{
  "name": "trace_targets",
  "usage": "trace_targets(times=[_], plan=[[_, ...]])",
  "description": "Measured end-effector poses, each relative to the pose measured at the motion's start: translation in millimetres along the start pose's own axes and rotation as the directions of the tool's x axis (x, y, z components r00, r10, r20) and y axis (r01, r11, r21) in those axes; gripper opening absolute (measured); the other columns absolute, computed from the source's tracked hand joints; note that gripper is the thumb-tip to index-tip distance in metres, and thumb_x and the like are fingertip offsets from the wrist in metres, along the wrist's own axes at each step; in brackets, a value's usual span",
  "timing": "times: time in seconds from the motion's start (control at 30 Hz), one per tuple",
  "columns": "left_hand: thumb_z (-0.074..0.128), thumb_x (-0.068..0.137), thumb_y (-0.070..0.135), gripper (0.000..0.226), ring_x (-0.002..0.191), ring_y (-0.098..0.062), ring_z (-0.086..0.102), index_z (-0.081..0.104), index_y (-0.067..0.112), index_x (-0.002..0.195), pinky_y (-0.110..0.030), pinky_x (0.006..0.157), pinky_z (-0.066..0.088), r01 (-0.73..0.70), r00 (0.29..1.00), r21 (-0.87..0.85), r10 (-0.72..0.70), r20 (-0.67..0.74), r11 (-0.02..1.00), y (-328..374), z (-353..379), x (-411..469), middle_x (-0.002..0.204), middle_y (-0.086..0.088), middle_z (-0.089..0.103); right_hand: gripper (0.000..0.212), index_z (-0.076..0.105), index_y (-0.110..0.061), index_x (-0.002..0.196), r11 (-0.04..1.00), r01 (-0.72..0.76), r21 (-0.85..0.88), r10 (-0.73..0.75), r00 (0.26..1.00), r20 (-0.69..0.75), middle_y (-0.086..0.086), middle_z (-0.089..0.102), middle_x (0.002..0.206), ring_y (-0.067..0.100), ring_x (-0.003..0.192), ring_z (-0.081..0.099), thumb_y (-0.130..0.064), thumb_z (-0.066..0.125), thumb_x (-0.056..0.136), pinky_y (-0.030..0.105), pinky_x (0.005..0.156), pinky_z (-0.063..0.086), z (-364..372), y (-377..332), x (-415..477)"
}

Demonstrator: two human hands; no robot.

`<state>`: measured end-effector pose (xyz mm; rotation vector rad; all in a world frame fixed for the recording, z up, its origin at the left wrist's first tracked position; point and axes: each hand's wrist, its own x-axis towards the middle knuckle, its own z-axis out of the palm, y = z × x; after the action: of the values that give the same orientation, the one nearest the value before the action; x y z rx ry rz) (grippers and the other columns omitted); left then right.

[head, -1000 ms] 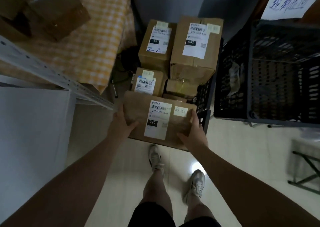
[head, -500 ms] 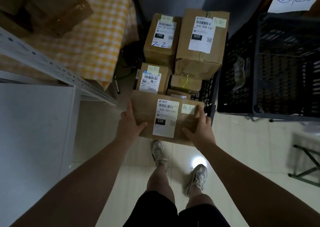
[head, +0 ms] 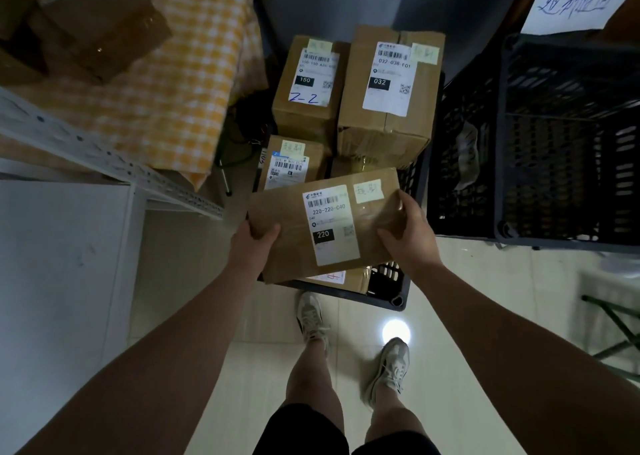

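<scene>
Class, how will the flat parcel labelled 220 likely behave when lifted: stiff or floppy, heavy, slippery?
Probably stiff: the parcel spans between left hand and right hand without sagging. Likely light, held by its ends alone. Glossy tape may be slightly slippery.

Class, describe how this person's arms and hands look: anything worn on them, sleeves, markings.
The left hand and right hand are ungloved, with no ring, watch or wristband visible. Both forearms are bare to the picture's edge; no sleeve shows. Elsewhere the person wears dark shorts and pale lace-up trainers.
</scene>
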<state>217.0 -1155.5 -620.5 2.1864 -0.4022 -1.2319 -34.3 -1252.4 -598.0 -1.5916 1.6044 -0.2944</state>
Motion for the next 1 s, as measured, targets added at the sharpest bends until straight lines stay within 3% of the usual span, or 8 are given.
trace_targets(times=[0.1, 0.2, 0.3, 0.4, 0.67, 0.77, 0.87, 1.0], plan=[[0.061, 0.088, 0.043, 0.067, 0.121, -0.026, 0.05, 0.033, 0.016, 0.143, -0.043, 0.1, 0.043, -0.027, 1.0, -0.025, 0.027, -0.001, 0.999, 3, 5, 4, 0.139, -0.006, 0.048, 0.087, 0.02, -0.028, 0.149, 0.997, -0.083, 0.007, 0.083, 0.995, 0.052, 0.002, 0.036, 0.145, 0.024, 0.131, 0.04, -0.031, 0.073, 0.08, 0.047, 0.105, 0.042, 2, -1, 12], [0.053, 0.091, 0.051, 0.068, 0.125, -0.028, 0.047, 0.028, 0.02, 0.145, -0.045, 0.103, 0.04, -0.079, 0.997, 0.124, 0.081, -0.008, 0.989, 0, 3, 6, 0.141, -0.007, 0.046, 0.097, 0.02, -0.025, 0.15, 0.969, -0.247, -0.004, 0.245, 0.96, 0.135, 0.006, 0.037, 0.143, 0.027, 0.129, 0.041, -0.06, 0.07, 0.074, 0.046, 0.104, 0.042, 7, 6, 12], [0.05, 0.088, 0.059, 0.071, 0.121, -0.031, 0.05, 0.03, 0.017, 0.143, -0.04, 0.095, 0.042, -0.038, 0.998, 0.179, 0.046, -0.043, 0.983, -5, 2, 4, 0.138, -0.011, 0.049, 0.085, 0.031, -0.025, 0.144, 0.938, -0.317, 0.139, 0.284, 0.934, 0.217, 0.001, 0.052, 0.131, 0.024, 0.118, 0.051, -0.058, 0.069, 0.076, 0.043, 0.096, 0.047, 14, 13, 1], [0.052, 0.086, 0.062, 0.068, 0.105, -0.021, 0.055, 0.041, 0.014, 0.132, -0.033, 0.083, 0.043, -0.075, 0.989, 0.144, 0.092, -0.117, 0.987, -2, 3, -13, 0.124, -0.006, 0.056, 0.081, 0.029, -0.03, 0.142, 0.918, -0.26, 0.3, 0.22, 0.962, 0.161, -0.007, 0.052, 0.123, 0.016, 0.111, 0.051, -0.048, 0.073, 0.077, 0.036, 0.09, 0.044, 11, 10, -6], [0.061, 0.085, 0.051, 0.05, 0.093, -0.009, 0.055, 0.051, 0.018, 0.121, -0.016, 0.066, 0.039, -0.361, 0.916, 0.009, 0.356, -0.186, 0.932, 84, 34, -71, 0.108, 0.005, 0.055, 0.071, 0.034, -0.023, 0.126, 0.907, -0.068, 0.416, 0.138, 0.981, -0.139, -0.017, 0.054, 0.103, -0.003, 0.09, 0.055, -0.051, 0.074, 0.075, 0.015, 0.074, 0.042, -77, -10, -2], [0.063, 0.083, 0.051, 0.056, 0.095, -0.011, 0.055, 0.051, 0.015, 0.125, -0.027, 0.074, 0.048, -0.424, 0.896, 0.047, 0.426, -0.121, 0.904, 129, 70, -86, 0.116, -0.001, 0.053, 0.068, 0.035, -0.023, 0.125, 0.898, -0.027, 0.439, 0.139, 0.964, -0.226, -0.022, 0.054, 0.099, -0.008, 0.088, 0.054, -0.05, 0.074, 0.076, 0.009, 0.066, 0.039, -132, 1, 8], [0.06, 0.077, 0.064, 0.074, 0.114, -0.025, 0.05, 0.048, 0.014, 0.13, -0.046, 0.095, 0.046, -0.427, 0.899, 0.155, 0.437, -0.038, 0.891, 169, 123, -99, 0.129, -0.009, 0.046, 0.072, 0.037, -0.018, 0.127, 0.895, 0.002, 0.446, 0.146, 0.943, -0.298, -0.006, 0.056, 0.114, 0.004, 0.098, 0.056, -0.052, 0.073, 0.076, 0.019, 0.079, 0.044, -193, 26, 22], [0.055, 0.077, 0.064, 0.074, 0.12, -0.031, 0.043, 0.052, 0.008, 0.125, -0.043, 0.103, 0.038, -0.441, 0.873, 0.266, 0.478, -0.093, 0.857, 218, 216, -123, 0.125, -0.011, 0.045, 0.081, 0.037, -0.012, 0.132, 0.947, 0.006, 0.323, 0.105, 0.939, -0.326, 0.004, 0.04, 0.128, 0.005, 0.102, 0.04, -0.053, 0.075, 0.073, 0.026, 0.088, 0.037, -278, 68, 51]])
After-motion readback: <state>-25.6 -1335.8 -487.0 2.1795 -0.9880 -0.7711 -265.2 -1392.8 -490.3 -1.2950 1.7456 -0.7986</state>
